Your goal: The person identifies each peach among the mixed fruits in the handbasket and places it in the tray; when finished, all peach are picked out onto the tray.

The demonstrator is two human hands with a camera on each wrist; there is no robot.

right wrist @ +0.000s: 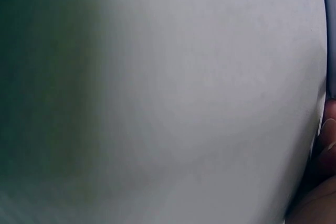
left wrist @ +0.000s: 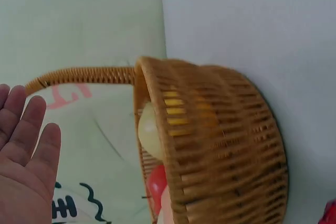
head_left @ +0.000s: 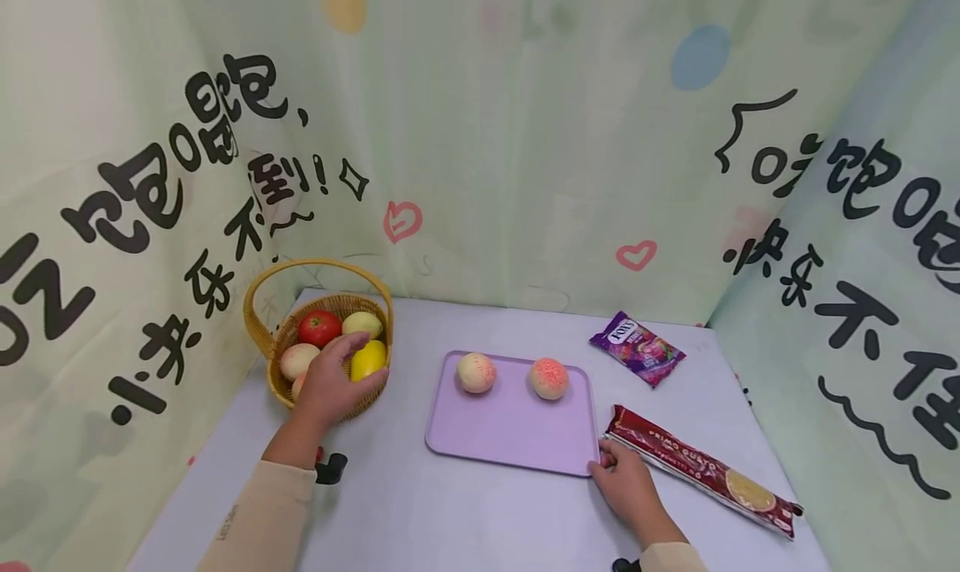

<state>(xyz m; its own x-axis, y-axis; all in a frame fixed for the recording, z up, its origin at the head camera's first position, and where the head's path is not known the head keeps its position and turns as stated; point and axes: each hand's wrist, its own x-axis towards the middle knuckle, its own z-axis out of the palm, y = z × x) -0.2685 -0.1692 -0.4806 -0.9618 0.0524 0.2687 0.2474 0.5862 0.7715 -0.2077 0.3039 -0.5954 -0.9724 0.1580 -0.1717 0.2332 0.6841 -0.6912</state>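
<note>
In the head view my left hand (head_left: 330, 384) hovers over the wicker basket (head_left: 279, 395), its fingers spread and holding nothing. Inside the basket lie a red tomato-like fruit (head_left: 319, 328), a pale green fruit (head_left: 362, 325), a yellow lemon (head_left: 369, 360) and a pale peach (head_left: 298, 361); my hand partly hides another. The left wrist view has the fingers beside the basket's handle (left wrist: 84, 75). My right hand (head_left: 628, 484) pinches the near right corner of the purple tray (head_left: 510, 430). A pale peach (head_left: 477, 373) and a pinker peach (head_left: 550, 378) sit on it.
A purple snack bag (head_left: 639, 349) lies behind and right of the tray. The long red spaghetti pack (head_left: 701, 470) lies at an angle right of my right hand. Printed curtains (head_left: 480, 138) enclose the white table (head_left: 420, 514) at the back and sides.
</note>
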